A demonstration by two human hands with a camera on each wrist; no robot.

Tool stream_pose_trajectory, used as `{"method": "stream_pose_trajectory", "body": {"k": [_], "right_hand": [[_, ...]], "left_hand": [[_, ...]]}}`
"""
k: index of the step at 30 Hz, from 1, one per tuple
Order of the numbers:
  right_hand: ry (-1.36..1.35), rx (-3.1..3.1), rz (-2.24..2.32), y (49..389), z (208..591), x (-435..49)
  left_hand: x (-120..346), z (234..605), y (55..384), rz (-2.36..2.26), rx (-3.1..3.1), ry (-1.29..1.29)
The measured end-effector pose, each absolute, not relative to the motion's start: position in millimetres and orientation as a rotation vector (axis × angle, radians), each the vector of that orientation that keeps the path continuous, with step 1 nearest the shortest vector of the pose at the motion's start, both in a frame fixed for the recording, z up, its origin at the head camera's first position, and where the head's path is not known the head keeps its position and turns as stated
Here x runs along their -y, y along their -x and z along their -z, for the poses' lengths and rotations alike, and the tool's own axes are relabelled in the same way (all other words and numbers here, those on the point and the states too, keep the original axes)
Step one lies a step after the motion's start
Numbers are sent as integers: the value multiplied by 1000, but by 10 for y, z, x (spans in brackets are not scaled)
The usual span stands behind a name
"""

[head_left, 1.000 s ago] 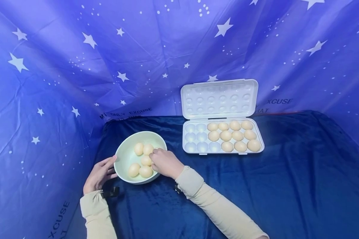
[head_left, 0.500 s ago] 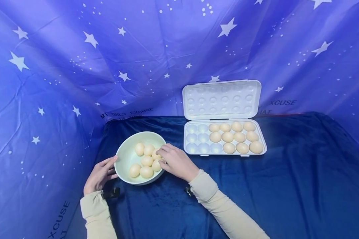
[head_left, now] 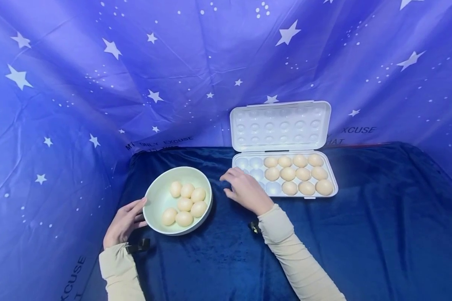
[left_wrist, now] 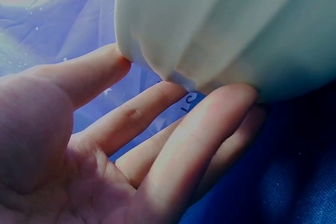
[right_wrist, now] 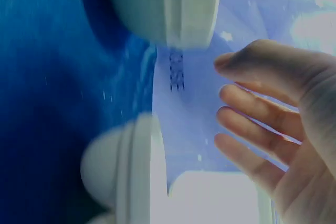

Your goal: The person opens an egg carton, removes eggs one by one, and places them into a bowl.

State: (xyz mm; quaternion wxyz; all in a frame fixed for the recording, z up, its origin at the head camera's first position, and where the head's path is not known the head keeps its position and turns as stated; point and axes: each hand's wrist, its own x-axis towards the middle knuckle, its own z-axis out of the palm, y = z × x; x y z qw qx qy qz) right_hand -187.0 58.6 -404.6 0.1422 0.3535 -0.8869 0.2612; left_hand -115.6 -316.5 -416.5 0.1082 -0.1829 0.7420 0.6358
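A pale green bowl (head_left: 154,213) with several eggs (head_left: 184,204) in it stands on the blue cloth, left of centre in the head view. My left hand (head_left: 123,221) holds its left side, thumb at the rim and fingers against the ribbed outer wall, as the left wrist view shows. My right hand (head_left: 248,193) hangs between the bowl and the white egg carton (head_left: 280,125), in front of the carton's left corner, with nothing in its spread fingers. Eggs (head_left: 303,174) fill the carton's right part. Several hollows (head_left: 255,163) at its left hold no egg; my right hand hides some.
Dark blue cloth (head_left: 361,234) covers the table. A purple-blue curtain with white stars (head_left: 196,75) closes off the back and sides. The carton's lid stands raised at the back. A black wrist strap (head_left: 138,246) sits at my left wrist.
My right hand has drawn out of the bowl and moved right to the front of the carton. More eggs now show in the bowl. My left hand stays at the bowl.
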Motion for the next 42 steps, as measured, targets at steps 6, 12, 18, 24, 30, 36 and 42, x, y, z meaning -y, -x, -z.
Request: {"method": "stream_pose_trajectory", "body": {"k": [6, 12, 18, 24, 30, 36, 42], "right_hand": [[-882, 2633, -776, 1965, 4037, -850], [-769, 2735, -831, 2001, 4069, -1070], [-634, 2791, -859, 2045, 4084, -1251], [-531, 2875, -857, 2113, 4107, -1383], [-471, 2949, -883, 2159, 4143, -1462], [-469, 2942, -888, 2171, 4152, -1517], [-477, 2938, -902, 2167, 4162, -1548]], "left_hand": [[3160, 4157, 1161, -1849, -2197, 536], [3180, 4133, 1134, -1804, -2181, 548], [3156, 4071, 1190, -1776, -2184, 558], [3124, 4034, 1226, -1754, -2182, 597], [3107, 4038, 1220, -1759, -2182, 633], [3093, 4051, 1219, -1775, -2177, 644], [3085, 4053, 1209, -1757, -2201, 650]]}}
